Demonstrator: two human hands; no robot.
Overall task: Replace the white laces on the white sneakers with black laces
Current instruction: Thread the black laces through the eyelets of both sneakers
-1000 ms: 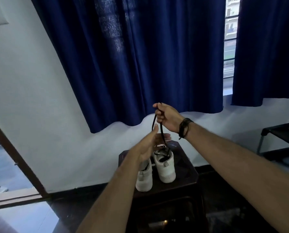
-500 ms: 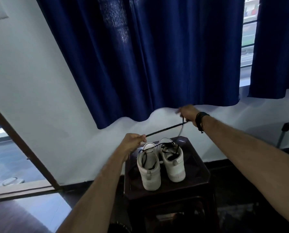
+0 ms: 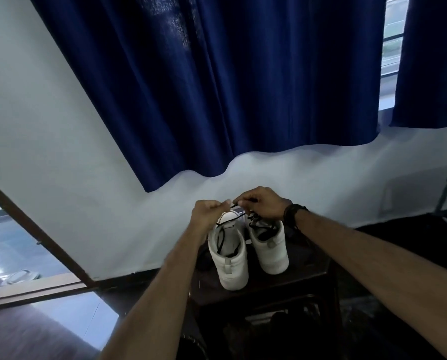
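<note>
While two white sneakers [image 3: 245, 253] stood on one dark stool [image 3: 308, 276], the left hand [image 3: 208, 213] and right hand [image 3: 262, 203] met, each pinching the black lace [image 3: 234, 204].

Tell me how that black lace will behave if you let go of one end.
The black lace is probably floppy: it loops loosely over the right sneaker. Likely light, since the left hand and right hand hold it by fingertip pinches. A freed end would probably drop limp.
</note>
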